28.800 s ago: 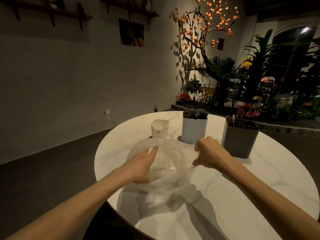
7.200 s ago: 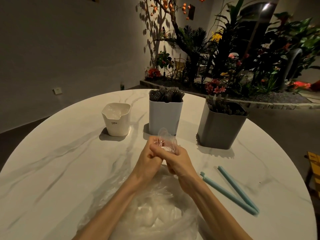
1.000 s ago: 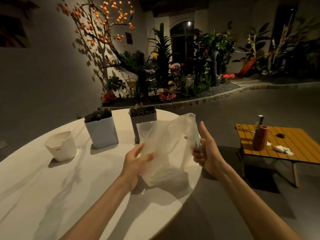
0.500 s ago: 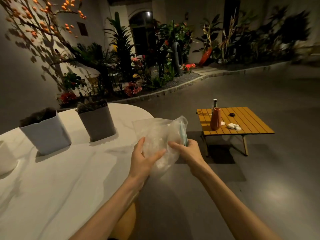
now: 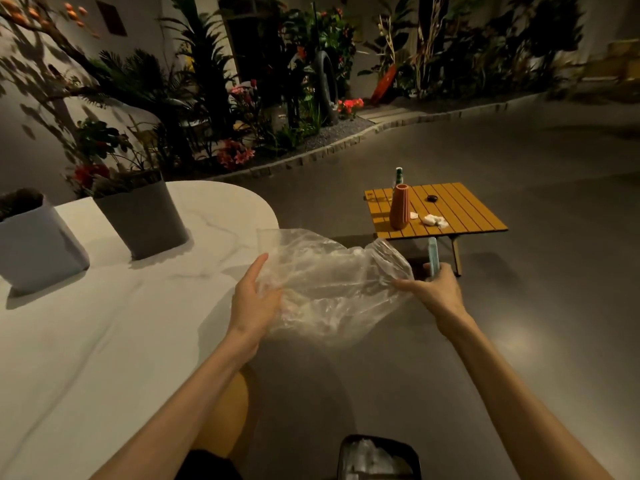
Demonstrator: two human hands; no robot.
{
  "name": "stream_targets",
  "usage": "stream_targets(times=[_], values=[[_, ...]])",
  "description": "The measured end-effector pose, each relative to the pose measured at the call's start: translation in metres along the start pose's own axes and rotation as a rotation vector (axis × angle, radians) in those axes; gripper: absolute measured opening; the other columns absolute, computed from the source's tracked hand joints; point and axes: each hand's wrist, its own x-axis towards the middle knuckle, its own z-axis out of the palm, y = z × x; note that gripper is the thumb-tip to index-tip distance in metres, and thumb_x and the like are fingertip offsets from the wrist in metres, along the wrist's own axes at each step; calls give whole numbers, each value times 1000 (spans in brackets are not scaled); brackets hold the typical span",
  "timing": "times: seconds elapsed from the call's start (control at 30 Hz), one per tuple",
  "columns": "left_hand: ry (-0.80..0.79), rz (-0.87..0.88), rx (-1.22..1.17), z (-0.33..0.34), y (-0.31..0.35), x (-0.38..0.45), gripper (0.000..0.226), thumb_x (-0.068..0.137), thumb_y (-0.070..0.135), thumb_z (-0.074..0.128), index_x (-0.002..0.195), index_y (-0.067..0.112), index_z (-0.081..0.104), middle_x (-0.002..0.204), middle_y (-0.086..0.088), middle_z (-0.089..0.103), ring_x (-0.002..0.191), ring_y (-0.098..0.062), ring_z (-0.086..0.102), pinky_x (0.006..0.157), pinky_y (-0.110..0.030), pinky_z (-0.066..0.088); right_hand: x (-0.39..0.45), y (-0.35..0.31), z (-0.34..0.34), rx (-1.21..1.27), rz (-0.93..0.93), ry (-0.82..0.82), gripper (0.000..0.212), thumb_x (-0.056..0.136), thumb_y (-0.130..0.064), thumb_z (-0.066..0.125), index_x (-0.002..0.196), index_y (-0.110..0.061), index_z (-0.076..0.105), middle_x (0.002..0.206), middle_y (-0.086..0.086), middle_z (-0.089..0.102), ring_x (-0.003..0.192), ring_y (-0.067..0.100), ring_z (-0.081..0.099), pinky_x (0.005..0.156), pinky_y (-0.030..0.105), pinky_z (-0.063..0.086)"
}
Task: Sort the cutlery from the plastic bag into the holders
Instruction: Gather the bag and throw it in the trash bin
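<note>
Left hand [image 5: 254, 299] with fingers nearly straight presses the limp plastic bag [image 5: 332, 289], held off the table's [image 5: 104, 341] right edge. Right hand [image 5: 438, 289] pinches the bag and blue strips [image 5: 433, 254]. Holders [image 5: 145, 216] sit far left. Risk: bag slips loose or misses the bin [image 5: 377, 457] below.

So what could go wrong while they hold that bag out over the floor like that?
The left hand lies with straight fingers against the clear plastic bag, so the bag could slip and miss the bin below. The right hand pinches the bag while gripping a blue stick; either might drop.
</note>
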Motion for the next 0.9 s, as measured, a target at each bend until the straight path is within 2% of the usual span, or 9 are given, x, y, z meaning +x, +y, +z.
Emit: stream_targets(times=[0.07, 0.17, 0.23, 0.3, 0.4, 0.57, 0.67, 0.8, 0.9], values=[[-64, 1, 62, 19, -4, -7, 60, 104, 16, 54, 155, 38, 32, 153, 10, 40, 129, -16, 52, 92, -27, 53, -8, 5, -1, -98, -131, 125, 81, 69, -58, 84, 128, -17, 44, 104, 1, 55, 90, 20, 58, 80, 45, 54], [-174, -127, 16, 50, -14, -10, 63, 102, -3, 41, 154, 32, 39, 143, 12, 40, 95, -7, 60, 62, -16, 56, -27, 4, 10, -94, -356, 229, 52, 98, -51, 55, 137, -17, 44, 106, 3, 50, 80, 10, 53, 70, 34, 52], [-201, -243, -71, 72, -22, -12, 52, 102, 0, 43, 147, 24, 50, 135, -1, 58, 91, -17, 66, 55, -24, 55, -40, 8, 25, -49, -464, 136, 28, 108, -36, 40, 124, -18, 52, 96, 1, 48, 72, 3, 49, 62, 20, 44], [-213, -364, -202, 90, -32, -18, 42, 98, 5, 48, 135, 18, 62, 121, -13, 68, 96, -26, 68, 63, -34, 59, -48, 26, 43, -55, -502, 10, 20, 108, -29, 41, 103, -20, 59, 86, -3, 51, 72, 2, 50, 62, 17, 42], [-361, -531, -457, 110, -53, -33, 35, 93, 29, 63, 122, 12, 72, 121, -21, 70, 109, -36, 67, 92, -49, 54, -47, 71, 66, -79, -423, -73, 24, 103, -32, 51, 85, -23, 64, 78, -4, 60, 72, 10, 56, 66, 31, 48], [-240, -590, -387, 134, -105, -49, 19, 91, 11, 73, 109, 8, 72, 114, -22, 72, 92, -26, 69, 74, -33, 56, -45, 129, 73, -387, -336, -151, 35, 94, -56, 57, 114, -33, 75, 103, -7, 61, 103, 14, 51, 90, 37, 41], [-195, -694, -356, 138, -132, -53, 25, 88, 3, 72, 113, 6, 72, 110, -15, 74, 96, -27, 71, 85, -39, 59, -35, 154, 61, -341, -242, -177, 37, 87, -65, 63, 107, -38, 77, 113, -15, 58, 112, 4, 45, 98, 34, 30], [-247, -831, -353, 153, -159, -58, 37, 80, 11, 80, 116, 9, 72, 117, -22, 72, 108, -35, 70, 90, -44, 57, -32, 181, 66, -36, -149, -329, 18, 91, -42, 71, 95, -28, 81, 88, -12, 74, 83, 2, 66, 75, 30, 53], [-318, -931, -368, 166, -179, -64, 68, 63, 35, 92, 124, 14, 69, 122, -19, 70, 109, -32, 69, 91, -45, 59, -37, 200, 83, 14, -94, -301, 15, 92, -32, 72, 93, -20, 81, 77, -5, 76, 63, 4, 67, 57, 22, 50]])
